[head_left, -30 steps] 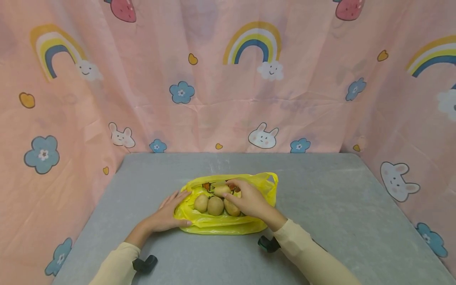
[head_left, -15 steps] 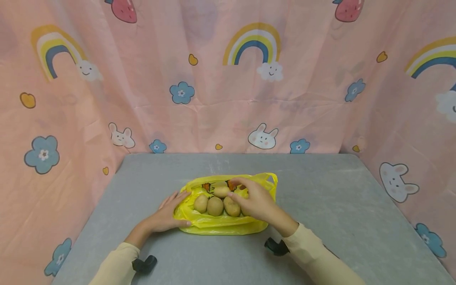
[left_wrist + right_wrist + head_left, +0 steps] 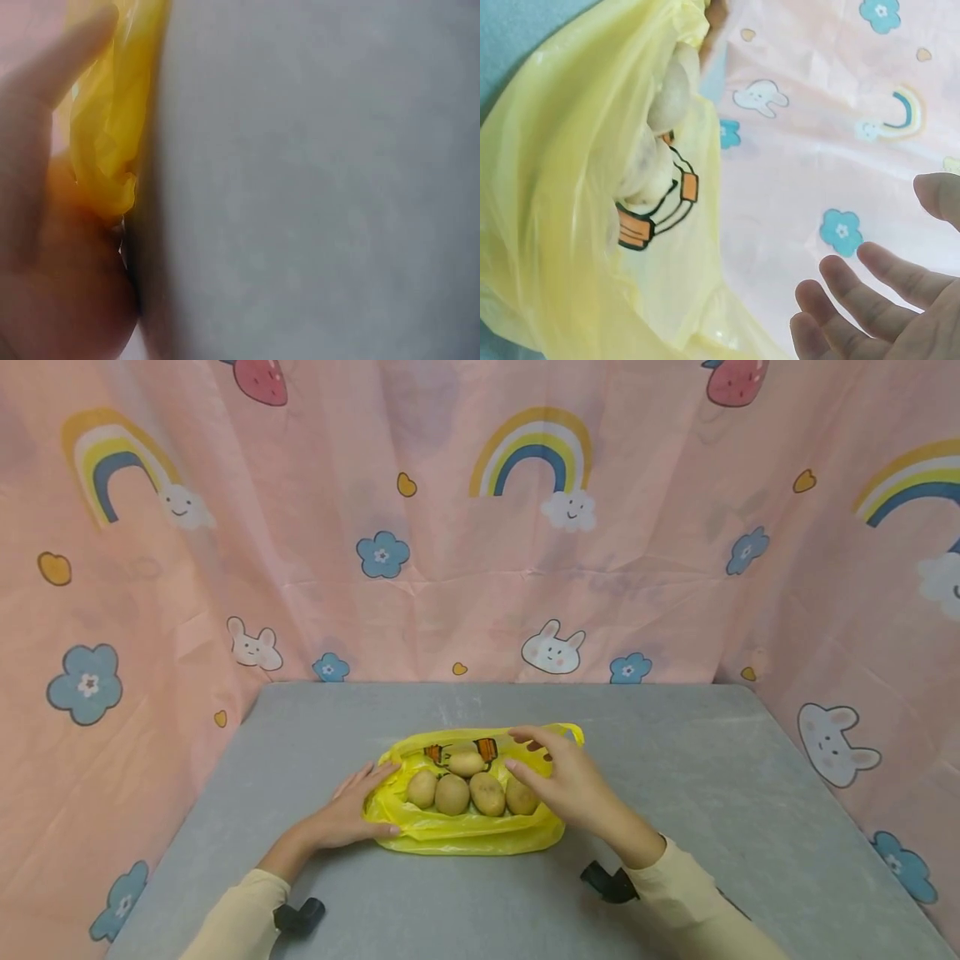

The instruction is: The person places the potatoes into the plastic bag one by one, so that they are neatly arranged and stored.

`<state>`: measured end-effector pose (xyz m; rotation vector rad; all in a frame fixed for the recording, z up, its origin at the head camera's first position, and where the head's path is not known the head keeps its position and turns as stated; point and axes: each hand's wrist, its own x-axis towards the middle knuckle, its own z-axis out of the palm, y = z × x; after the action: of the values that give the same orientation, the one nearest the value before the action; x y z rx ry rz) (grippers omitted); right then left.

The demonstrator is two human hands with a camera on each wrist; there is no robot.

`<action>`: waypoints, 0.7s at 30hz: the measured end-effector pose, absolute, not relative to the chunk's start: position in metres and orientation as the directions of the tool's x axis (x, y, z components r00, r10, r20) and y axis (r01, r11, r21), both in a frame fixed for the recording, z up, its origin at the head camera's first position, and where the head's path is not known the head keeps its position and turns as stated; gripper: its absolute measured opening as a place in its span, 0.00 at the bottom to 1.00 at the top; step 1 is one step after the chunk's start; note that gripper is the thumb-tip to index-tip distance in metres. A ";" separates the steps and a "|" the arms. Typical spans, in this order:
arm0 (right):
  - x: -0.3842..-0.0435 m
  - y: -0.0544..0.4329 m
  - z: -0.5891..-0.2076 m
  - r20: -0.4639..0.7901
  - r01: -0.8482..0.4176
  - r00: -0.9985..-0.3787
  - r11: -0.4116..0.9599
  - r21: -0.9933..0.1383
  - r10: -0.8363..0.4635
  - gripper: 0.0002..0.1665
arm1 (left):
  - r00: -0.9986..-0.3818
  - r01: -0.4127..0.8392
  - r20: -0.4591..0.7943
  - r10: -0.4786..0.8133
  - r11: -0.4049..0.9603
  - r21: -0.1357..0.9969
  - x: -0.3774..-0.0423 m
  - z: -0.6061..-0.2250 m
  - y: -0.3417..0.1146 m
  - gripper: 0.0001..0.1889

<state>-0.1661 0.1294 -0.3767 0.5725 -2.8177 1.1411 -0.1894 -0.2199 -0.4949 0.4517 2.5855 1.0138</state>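
Note:
A yellow plastic bag (image 3: 480,842) lies on the grey table with several potatoes (image 3: 487,794) showing on it, most in a row and one behind on an orange-and-black print. At the bag's left end rests my left hand (image 3: 348,810), fingers and thumb spread against the plastic. In the left wrist view, folded yellow plastic (image 3: 112,142) sits by the left thumb. My right hand (image 3: 566,781) hovers over the bag's right end, holding nothing. The right wrist view shows its fingers (image 3: 870,300) spread and relaxed, apart from the bag (image 3: 570,187).
The grey table (image 3: 675,752) extends around the bag. A pink curtain (image 3: 465,610) printed with rainbows, rabbits and flowers rises behind and at both sides. Black wrist-camera mounts (image 3: 609,883) hang under the forearms.
My right hand has drawn back to the right from the rear potato, uncovering it, the printed bag and a potato at the row's right end. The left hand has stayed in place.

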 end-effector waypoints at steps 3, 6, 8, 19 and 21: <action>-0.166 0.135 -0.375 0.209 -0.367 -0.928 0.652 -0.663 -0.310 0.24 | -0.902 0.168 -0.175 0.396 0.693 0.702 -0.189 -0.494 -0.220 0.54; -0.166 0.140 -0.374 0.240 -0.381 -0.924 0.647 -0.661 -0.298 0.23 | -0.908 0.185 -0.141 0.394 0.679 0.711 -0.189 -0.494 -0.221 0.53; -0.165 0.144 -0.373 0.259 -0.388 -0.921 0.642 -0.661 -0.290 0.22 | -0.913 0.191 -0.116 0.390 0.663 0.724 -0.189 -0.493 -0.221 0.52; -0.165 0.165 -0.371 0.356 -0.436 -0.899 0.599 -0.671 -0.256 0.20 | -0.937 0.215 0.007 0.350 0.558 0.802 -0.188 -0.482 -0.223 0.43; -0.166 0.168 -0.371 0.365 -0.439 -0.897 0.595 -0.673 -0.249 0.20 | -0.941 0.214 0.022 0.337 0.546 0.810 -0.187 -0.479 -0.223 0.41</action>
<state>-0.1663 0.1680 -0.3708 0.5688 -2.5916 1.1884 -0.1870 -0.2227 -0.4793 0.4737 2.6399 1.3550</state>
